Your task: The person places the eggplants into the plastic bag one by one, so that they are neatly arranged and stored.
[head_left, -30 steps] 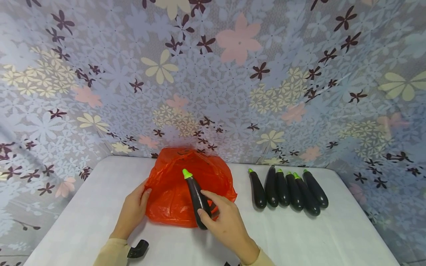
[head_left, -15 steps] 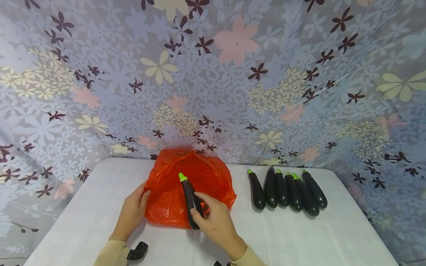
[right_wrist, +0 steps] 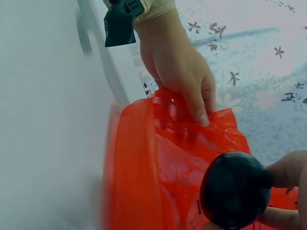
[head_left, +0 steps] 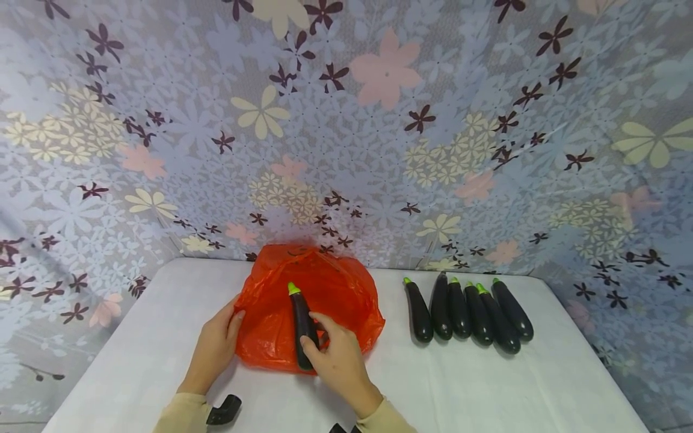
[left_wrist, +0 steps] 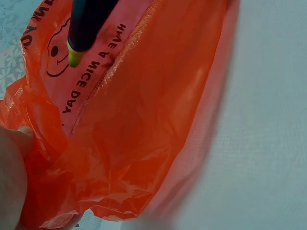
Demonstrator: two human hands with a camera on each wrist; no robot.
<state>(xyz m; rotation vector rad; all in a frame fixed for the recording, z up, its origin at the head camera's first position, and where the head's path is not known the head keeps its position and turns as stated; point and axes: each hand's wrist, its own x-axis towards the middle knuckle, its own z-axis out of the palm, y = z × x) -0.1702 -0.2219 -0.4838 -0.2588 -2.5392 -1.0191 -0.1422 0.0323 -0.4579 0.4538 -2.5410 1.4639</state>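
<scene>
A red plastic bag (head_left: 271,349) stands with its mouth open near the back of the table. My left hand (head_left: 215,337) grips the bag's left edge, thumb on the outside, as the left wrist view also shows. Between thumb and fingers, my right hand (head_left: 338,361) holds a dark eggplant (head_left: 303,328) with a bright green stem end. Its stem end points away, over the bag's opening; in the left wrist view the green tip (left_wrist: 74,56) hangs in front of the printed inner side. The right wrist view shows the eggplant's round dark end (right_wrist: 235,191) close up.
Several more eggplants (head_left: 460,310) lie side by side on the white table (head_left: 433,385), right of the bag. A floral cloth (head_left: 346,150) rises behind the table. A black device (head_left: 224,410) is by the left wrist.
My right hand has moved left with the eggplant, bringing it from the bag's right part toward its middle. The left hand keeps its hold on the bag's edge.
</scene>
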